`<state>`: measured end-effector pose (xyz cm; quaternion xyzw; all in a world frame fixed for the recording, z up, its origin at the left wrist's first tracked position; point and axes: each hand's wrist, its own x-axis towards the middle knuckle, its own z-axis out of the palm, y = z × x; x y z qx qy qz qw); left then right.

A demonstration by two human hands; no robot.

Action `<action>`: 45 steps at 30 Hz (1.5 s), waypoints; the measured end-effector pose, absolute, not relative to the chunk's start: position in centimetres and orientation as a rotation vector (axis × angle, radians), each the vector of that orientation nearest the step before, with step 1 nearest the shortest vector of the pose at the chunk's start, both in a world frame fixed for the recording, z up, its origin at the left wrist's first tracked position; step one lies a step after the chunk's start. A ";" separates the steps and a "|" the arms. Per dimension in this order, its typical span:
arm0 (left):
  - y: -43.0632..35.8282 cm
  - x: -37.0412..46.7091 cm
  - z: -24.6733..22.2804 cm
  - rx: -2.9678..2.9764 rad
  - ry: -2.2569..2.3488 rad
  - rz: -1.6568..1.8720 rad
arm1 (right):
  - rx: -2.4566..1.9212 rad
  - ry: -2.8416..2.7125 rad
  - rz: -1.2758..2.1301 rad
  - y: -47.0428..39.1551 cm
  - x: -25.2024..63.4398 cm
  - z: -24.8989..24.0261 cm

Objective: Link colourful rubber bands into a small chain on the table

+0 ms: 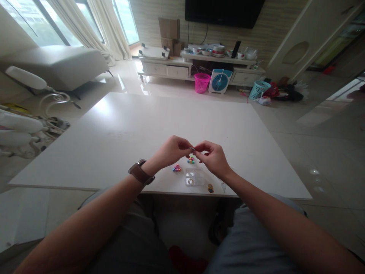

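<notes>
1. Left hand (172, 150) and right hand (213, 154) — fingertips together, pinching a small metallic item (192, 149) over the desk (182, 121).
2. Clear box (195, 177): six o'clock from item; colourful pieces (176, 168), seven o'clock.
3. Television (225, 11) — lettering illegible.

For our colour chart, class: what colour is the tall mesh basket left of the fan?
Bright pink, clearest in the head view.

A small grey piece (192, 149) — thin, seemingly curved — pinched between the left hand (177, 148) and right hand (213, 155).
</notes>
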<state>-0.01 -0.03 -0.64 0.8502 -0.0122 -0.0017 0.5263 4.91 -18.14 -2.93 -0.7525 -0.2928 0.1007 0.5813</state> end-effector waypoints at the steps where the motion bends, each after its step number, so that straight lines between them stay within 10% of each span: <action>1: 0.0 0.0 -0.6 2.030 -0.032 -0.009 | -1.759 -0.680 0.232 -18.1 4.9 -3.0; 45: 0.0 0.2 -1.7 1.960 0.064 0.023 | -1.974 -0.672 0.099 -18.2 9.4 -4.3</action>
